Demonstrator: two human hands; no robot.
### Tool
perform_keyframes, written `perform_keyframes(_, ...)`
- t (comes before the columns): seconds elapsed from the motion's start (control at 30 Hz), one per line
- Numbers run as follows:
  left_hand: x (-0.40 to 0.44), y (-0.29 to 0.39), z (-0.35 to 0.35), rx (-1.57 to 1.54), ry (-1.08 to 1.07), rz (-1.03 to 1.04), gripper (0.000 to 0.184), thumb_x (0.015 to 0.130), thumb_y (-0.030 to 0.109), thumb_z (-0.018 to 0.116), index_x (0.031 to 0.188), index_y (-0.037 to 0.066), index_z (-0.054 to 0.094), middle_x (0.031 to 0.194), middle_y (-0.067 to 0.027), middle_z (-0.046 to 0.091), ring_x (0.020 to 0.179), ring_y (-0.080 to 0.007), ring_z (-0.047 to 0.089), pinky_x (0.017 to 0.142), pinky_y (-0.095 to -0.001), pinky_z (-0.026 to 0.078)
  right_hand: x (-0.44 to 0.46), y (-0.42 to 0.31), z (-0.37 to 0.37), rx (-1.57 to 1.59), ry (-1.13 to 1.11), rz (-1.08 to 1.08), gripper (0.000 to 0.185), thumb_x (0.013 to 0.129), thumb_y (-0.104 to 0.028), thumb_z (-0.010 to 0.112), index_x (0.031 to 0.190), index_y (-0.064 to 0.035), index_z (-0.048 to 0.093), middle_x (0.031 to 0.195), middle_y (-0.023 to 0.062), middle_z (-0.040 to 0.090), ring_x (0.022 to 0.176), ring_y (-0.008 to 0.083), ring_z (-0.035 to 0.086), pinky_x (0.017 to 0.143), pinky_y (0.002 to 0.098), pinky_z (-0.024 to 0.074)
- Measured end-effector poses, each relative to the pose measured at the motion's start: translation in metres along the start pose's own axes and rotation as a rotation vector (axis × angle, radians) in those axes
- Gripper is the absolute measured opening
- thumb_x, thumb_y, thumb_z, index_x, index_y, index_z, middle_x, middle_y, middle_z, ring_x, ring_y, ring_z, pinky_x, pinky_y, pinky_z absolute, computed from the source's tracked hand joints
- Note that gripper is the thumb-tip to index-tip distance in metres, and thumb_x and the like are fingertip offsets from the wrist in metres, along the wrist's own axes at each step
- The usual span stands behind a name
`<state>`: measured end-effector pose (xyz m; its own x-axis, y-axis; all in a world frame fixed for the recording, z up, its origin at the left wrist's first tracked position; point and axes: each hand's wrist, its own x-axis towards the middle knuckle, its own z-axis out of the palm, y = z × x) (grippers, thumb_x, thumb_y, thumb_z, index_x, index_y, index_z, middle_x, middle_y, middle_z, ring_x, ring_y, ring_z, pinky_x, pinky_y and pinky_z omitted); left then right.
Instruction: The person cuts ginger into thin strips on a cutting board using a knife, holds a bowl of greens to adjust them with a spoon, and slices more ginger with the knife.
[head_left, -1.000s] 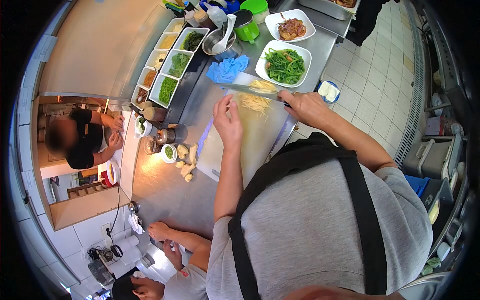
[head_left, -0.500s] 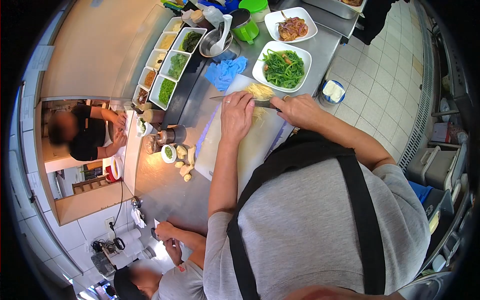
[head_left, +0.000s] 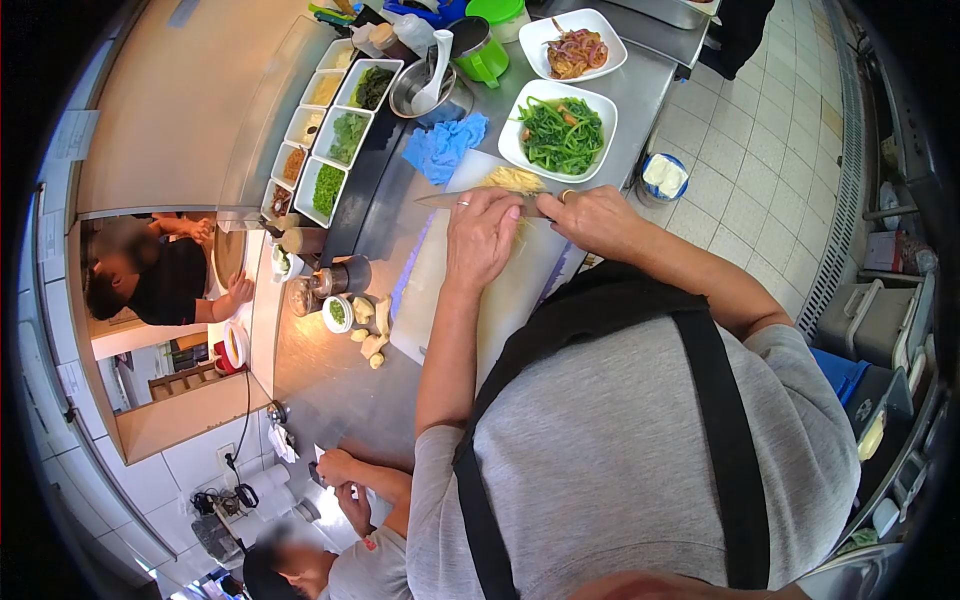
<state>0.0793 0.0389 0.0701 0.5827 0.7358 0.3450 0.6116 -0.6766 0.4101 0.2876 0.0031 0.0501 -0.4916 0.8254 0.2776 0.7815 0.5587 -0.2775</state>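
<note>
My right hand (head_left: 593, 223) is closed round the handle of a kitchen knife (head_left: 433, 201), whose blade lies across the white cutting board (head_left: 470, 290). Bent over the blade, with fingers together, is my left hand (head_left: 482, 238); whatever is under its fingertips is hidden. A heap of thin pale-yellow shreds (head_left: 513, 179), which look like ginger, sits just beyond the blade. A few finer strands lie on the near side, beside my left thumb. Peeled, knobby pieces that look like ginger (head_left: 381, 315) rest on the counter left of the board.
Beyond the board stand a bowl of greens (head_left: 562, 135) and a bowl of meat with onions (head_left: 573, 52). A blue cloth (head_left: 445, 147) lies near a metal bowl (head_left: 405, 95). Garnish tubs (head_left: 325, 188) line the left. Two people work nearby, one behind a hatch (head_left: 165, 275).
My left hand has shifted slightly right and nearer along the knife. The person behind the hatch has moved their hands apart. The whole view has shifted a little.
</note>
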Motion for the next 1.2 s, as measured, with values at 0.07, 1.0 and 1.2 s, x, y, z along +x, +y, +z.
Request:
perform_keyframes(0.07, 0.002, -0.001, 0.006, 0.007, -0.044, 0.017, 0.021, 0.088, 0.017, 0.057, 0.100, 0.004, 0.068, 0.102, -0.0116, 0.062, 0.098, -0.0307, 0.056, 0.086, -0.0409, 0.043, 0.000, -0.002, 0.003, -0.005, 0.016, -0.032, 0.013, 0.085, -0.013, 0.050, 0.096, -0.0070, 0.046, 0.064, 0.0126, 0.062, 0.058, 0.0314, 0.065, 0.050, 0.0439, 0.0498)
perform_keyframes(1.0, -0.109, 0.016, -0.005, -0.272, 0.540, -0.644, 0.010, 0.077, 0.001, 0.075, 0.076, -0.003, 0.066, 0.072, -0.0055, 0.062, 0.062, -0.0097, 0.054, 0.058, -0.0231, 0.045, 0.028, 0.127, -0.005, 0.791, 0.036, 0.795, 0.032, 0.094, -0.022, 0.044, 0.111, 0.0052, 0.048, 0.060, 0.0146, 0.061, 0.046, 0.0239, 0.061, 0.040, 0.0372, 0.0485)
perform_keyframes(1.2, -0.089, 0.021, 0.004, -0.649, 0.291, -0.659, 0.020, 0.090, 0.017, 0.064, 0.086, -0.002, 0.070, 0.079, -0.0060, 0.065, 0.065, -0.0120, 0.056, 0.060, -0.0249, 0.046, 0.012, 0.114, -0.026, 0.689, 0.114, 0.778, 0.031, 0.092, -0.014, 0.040, 0.114, 0.0072, 0.047, 0.057, 0.0130, 0.059, 0.040, 0.0201, 0.057, 0.037, 0.0351, 0.0470)
